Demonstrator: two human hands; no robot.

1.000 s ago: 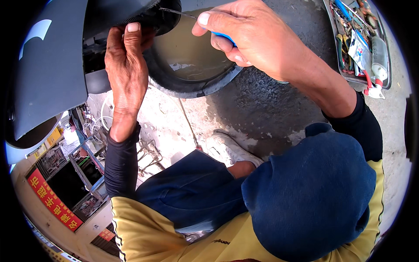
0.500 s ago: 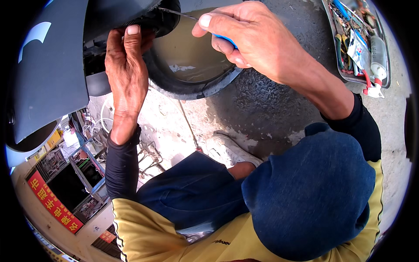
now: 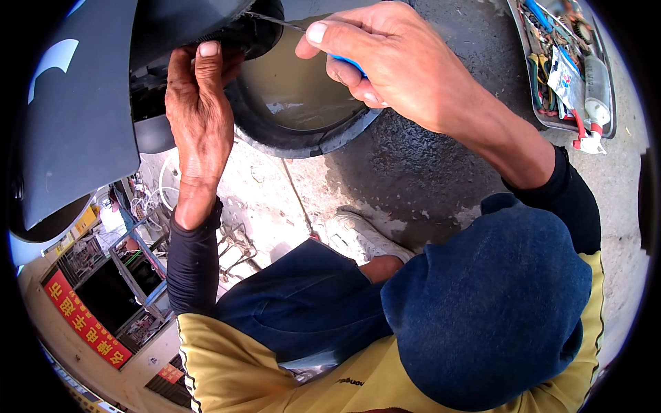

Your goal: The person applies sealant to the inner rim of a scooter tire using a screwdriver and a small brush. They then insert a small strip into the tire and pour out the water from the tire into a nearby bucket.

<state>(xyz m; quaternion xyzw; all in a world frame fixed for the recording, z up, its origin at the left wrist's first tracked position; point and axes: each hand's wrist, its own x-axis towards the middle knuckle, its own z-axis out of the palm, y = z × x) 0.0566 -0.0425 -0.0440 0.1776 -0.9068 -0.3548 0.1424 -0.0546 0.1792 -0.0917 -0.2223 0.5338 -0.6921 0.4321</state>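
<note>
My left hand [image 3: 200, 117] has its fingers pressed and curled onto the underside of a black, rounded part [image 3: 258, 31] beside a dark grey body panel [image 3: 79, 124]; what its fingertips grip is partly hidden. My right hand [image 3: 406, 76] is closed on a blue-handled tool [image 3: 348, 63]. The tool's thin, dark shaft [image 3: 279, 21] reaches left to the black part, just above and right of my left thumb. Behind both hands, a black tub [image 3: 310, 143] holds murky water.
A tray [image 3: 611, 103] of pliers, hand tools and a clear bottle [image 3: 596, 89] lies at upper right. Wet concrete [image 3: 413, 179] spreads below the tub, with my shoe [image 3: 358, 230] on it. Metal racks and clutter [image 3: 138, 261] and a red banner [image 3: 79, 310] appear at left.
My right hand and the tool have shifted slightly left. My left hand has moved very little, staying on the black part.
</note>
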